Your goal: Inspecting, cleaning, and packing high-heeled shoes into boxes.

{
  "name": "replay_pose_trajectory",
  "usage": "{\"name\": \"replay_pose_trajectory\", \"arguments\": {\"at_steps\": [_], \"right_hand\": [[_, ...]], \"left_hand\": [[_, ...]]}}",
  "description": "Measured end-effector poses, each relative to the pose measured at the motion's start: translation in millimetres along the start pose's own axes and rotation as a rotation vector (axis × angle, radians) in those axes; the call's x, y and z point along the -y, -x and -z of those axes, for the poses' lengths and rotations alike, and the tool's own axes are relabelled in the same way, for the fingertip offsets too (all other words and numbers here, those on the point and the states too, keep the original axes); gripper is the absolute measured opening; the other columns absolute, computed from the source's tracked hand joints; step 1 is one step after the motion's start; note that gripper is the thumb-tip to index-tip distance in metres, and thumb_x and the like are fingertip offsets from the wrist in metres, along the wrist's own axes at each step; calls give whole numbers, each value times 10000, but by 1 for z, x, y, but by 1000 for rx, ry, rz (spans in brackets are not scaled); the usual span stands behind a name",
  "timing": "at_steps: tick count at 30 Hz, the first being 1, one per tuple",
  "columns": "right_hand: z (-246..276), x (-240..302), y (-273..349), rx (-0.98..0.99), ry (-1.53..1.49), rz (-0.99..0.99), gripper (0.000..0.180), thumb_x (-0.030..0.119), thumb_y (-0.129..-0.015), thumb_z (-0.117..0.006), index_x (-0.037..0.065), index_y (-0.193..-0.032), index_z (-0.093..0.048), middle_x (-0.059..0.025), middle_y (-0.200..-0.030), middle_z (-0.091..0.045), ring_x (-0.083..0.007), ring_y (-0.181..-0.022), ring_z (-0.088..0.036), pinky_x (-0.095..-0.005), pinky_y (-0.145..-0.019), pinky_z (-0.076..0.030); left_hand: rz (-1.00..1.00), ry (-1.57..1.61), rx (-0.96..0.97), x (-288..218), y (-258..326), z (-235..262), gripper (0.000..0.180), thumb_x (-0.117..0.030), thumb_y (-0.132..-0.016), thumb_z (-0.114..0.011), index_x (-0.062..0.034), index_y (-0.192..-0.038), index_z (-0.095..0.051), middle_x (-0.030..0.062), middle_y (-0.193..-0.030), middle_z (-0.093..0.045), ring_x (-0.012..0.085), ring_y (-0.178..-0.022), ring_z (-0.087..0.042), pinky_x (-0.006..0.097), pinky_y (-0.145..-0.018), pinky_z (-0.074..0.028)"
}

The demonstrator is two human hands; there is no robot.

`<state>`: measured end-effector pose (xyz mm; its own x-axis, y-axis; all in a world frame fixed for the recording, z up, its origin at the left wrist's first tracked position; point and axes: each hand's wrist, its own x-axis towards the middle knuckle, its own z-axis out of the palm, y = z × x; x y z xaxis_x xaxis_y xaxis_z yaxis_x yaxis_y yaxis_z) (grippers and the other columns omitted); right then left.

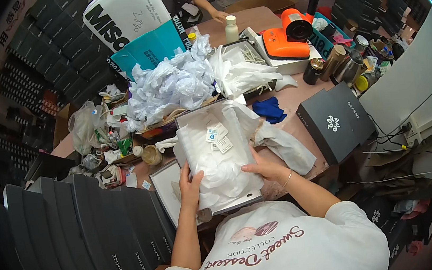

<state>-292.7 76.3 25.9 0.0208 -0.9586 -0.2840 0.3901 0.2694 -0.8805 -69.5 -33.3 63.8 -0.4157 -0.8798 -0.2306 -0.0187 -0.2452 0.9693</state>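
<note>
In front of me stands an open dark-edged cardboard box, lined with white tissue paper that lies crumpled toward its near end. Several small white printed packets rest on the tissue in the far half. My left hand holds the box's left side, its thumb over the tissue. On the opposite side my right hand grips the box the same way, thumb inward on the tissue. Whatever may lie under the tissue is hidden.
A heap of crumpled pale paper stands beyond the box. A closed dark box and a blue cloth are to the right, an orange machine farther back. Stacked dark boxes fill the left. Across the table is another person's hand.
</note>
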Motion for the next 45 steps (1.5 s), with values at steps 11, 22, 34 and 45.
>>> {"name": "replay_pose_trajectory", "arguments": {"at_steps": [11,22,34,45], "right_hand": [[19,-45,14,-299,1064,108,728,472,-772,-655,52,-1323,-434,-236,-1344,-405,-404,-1224,-404,-448,-1035,-317],[77,-15,45,-519,357,126,468,155,-773,-656,29,-1200,-510,-185,-1037,-614,-271,-980,-599,-336,-858,-461],[-36,34,-11,-81,406,372,673,198,-780,-714,48,-1313,-331,-144,-1291,-465,-235,-1124,-531,-352,-905,-453],[-64,-19,33,155,866,251,414,184,-788,-692,35,-1152,-563,-93,-795,-651,-177,-674,-610,-359,-641,-493]], "left_hand": [[-201,-652,-309,140,29,16,601,-119,-815,-608,14,-1343,-354,216,-1282,-453,329,-1213,-425,384,-1019,-321],[-102,-213,129,70,39,-55,518,-204,-859,-638,-59,-1311,-431,100,-1229,-510,213,-1110,-518,315,-928,-425],[275,428,325,59,53,-18,574,-354,-846,-621,-16,-1276,-445,85,-1180,-547,173,-1042,-560,309,-891,-463],[247,738,12,65,50,-5,538,-427,-844,-511,-56,-1232,-483,91,-1080,-607,193,-917,-631,316,-752,-537]]}}
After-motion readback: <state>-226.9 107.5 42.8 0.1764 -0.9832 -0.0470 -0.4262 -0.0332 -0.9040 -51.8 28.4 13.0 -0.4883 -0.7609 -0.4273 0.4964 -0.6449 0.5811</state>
